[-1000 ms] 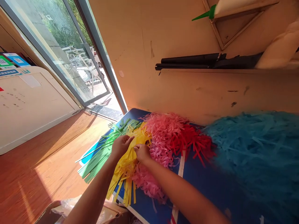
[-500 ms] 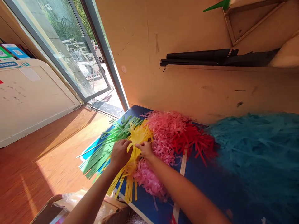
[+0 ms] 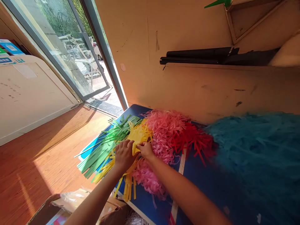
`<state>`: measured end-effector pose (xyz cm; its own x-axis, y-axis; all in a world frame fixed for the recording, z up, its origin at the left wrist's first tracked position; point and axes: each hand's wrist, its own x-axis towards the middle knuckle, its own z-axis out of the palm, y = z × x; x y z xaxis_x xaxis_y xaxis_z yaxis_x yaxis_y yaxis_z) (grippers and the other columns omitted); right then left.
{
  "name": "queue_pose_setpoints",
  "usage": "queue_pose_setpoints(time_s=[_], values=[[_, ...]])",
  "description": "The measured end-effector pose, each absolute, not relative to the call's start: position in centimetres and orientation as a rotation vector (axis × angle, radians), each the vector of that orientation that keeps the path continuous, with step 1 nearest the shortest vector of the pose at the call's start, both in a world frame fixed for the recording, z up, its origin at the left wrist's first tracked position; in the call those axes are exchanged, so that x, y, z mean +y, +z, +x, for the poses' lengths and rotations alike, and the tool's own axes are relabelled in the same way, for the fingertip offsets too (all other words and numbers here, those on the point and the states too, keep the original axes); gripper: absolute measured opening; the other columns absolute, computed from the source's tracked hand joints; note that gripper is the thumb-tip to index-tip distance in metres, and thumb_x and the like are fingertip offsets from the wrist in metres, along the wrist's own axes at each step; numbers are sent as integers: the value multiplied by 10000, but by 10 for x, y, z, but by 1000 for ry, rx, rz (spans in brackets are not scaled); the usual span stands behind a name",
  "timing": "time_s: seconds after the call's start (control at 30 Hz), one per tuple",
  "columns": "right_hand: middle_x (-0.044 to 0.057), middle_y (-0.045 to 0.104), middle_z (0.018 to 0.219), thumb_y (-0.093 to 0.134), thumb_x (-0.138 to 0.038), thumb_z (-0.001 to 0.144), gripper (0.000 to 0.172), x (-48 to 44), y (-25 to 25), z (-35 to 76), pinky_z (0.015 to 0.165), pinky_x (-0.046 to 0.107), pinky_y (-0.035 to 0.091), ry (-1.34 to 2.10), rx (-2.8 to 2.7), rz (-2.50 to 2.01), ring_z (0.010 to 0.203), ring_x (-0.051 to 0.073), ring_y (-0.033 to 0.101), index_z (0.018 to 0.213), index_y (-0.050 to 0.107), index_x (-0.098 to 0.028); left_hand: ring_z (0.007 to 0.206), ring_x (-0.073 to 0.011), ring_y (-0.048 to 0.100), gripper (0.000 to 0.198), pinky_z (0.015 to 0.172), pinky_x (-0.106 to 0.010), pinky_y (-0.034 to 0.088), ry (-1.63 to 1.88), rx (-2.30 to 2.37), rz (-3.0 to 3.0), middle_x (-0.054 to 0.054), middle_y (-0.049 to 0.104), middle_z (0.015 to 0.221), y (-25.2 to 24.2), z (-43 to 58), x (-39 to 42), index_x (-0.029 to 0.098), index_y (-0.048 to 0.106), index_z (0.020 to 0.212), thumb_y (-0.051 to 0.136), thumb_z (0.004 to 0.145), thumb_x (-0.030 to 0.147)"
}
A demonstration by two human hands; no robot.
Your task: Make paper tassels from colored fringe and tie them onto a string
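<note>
Yellow fringed tissue paper [image 3: 138, 133] lies on the blue table between green and pink paper strips, its cut strips hanging toward the near edge. My left hand [image 3: 124, 155] is on its near part, fingers curled together over the paper. Close beside it, my right hand [image 3: 145, 150] pinches the same yellow paper between thumb and forefinger. Green paper strips [image 3: 99, 157] spread out left of my left hand. Pink shredded paper [image 3: 150, 178] is heaped against my right wrist, with coral-pink paper [image 3: 166, 123] behind it and red paper [image 3: 199, 140] to the right.
A big pile of teal paper [image 3: 260, 147] covers the table's right part. The blue table [image 3: 201, 187] stands against a tan wall. An opened cardboard box [image 3: 112, 211] with plastic is at the near left. Beyond the wooden floor [image 3: 25, 168] is a glass door [image 3: 70, 47], ajar.
My left hand has turned and moved slightly right, nearer my right hand. Some yellow strips now lie further left, over the green ones. The view has shifted a little.
</note>
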<state>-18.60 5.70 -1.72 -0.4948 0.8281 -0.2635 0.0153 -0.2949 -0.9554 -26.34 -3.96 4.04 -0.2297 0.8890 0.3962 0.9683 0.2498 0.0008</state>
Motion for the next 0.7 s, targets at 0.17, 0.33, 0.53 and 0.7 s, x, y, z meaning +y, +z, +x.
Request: queue_pose_setpoints(time_s=[0.17, 0.33, 0.53, 0.7], values=[[-90, 487, 542, 774, -374, 768, 364, 54, -14, -188, 494, 204, 380, 1781, -1357, -1108, 475, 71, 455, 618, 515, -167, 1124, -330, 551, 332, 943, -458, 355, -360, -2186, -1703, -135, 660, 1160, 39, -256, -38, 179, 610, 1146, 624, 846, 320], [-81, 476, 522, 780, -525, 613, 447, 51, -10, -186, 475, 208, 341, 1694, -1408, -1100, 489, 82, 444, 596, 484, -189, 1068, -331, 584, 325, 913, -472, 345, -353, -2234, -1676, -134, 696, 1059, 37, -254, -36, 167, 604, 1112, 627, 830, 328], [-20, 606, 644, 610, -495, 792, 346, 49, -4, -184, 543, 212, 431, 1536, -1725, -1049, 590, 117, 555, 691, 565, -166, 1002, -303, 628, 235, 901, -461, 327, -376, -2310, -1630, -103, 729, 953, 36, -256, -34, 174, 635, 1048, 549, 853, 275], [105, 707, 1036, 569, -321, 848, 243, 44, 4, -170, 862, 330, 486, 1247, -2186, -971, 972, 232, 647, 980, 664, -141, 900, -282, 664, 233, 802, -415, 347, -432, -2416, -1517, -76, 747, 861, 48, -275, -30, 208, 711, 907, 498, 881, 298]])
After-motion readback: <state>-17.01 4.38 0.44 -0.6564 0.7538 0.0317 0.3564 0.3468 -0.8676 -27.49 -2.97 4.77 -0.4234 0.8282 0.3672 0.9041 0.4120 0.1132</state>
